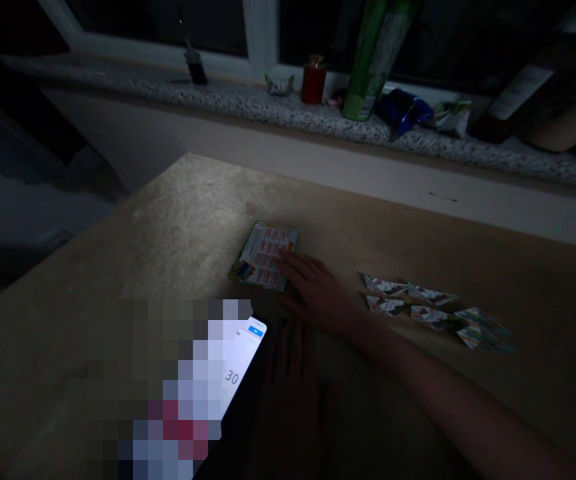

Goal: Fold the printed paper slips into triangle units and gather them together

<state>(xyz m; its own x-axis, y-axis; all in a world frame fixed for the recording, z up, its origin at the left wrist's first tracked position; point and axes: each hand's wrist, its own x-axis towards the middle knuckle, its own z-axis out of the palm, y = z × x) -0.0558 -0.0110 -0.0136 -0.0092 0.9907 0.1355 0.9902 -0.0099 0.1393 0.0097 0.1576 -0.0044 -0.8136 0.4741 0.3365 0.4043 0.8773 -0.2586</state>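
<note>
A printed card (263, 250) with rows of red print lies flat on the dim tabletop. My right hand (315, 287) reaches in from the right, its outstretched fingertips resting on the card's right side. Just below it, my left hand (291, 360) lies in shadow with its fingers stretched forward, apart from the card and holding nothing I can see. Left of that hand is a lit phone (243, 357), partly blurred out, showing "30" on its screen. Several folded triangular printed paper pieces (431, 315) sit in two rows beyond my right forearm.
A speckled windowsill (248, 100) runs along the back. On it stand a red bottle (313, 81), a tall green container (371, 67), a crumpled blue packet (403, 111) and a dark slim holder (195, 67). The table's left edge slants toward the far corner.
</note>
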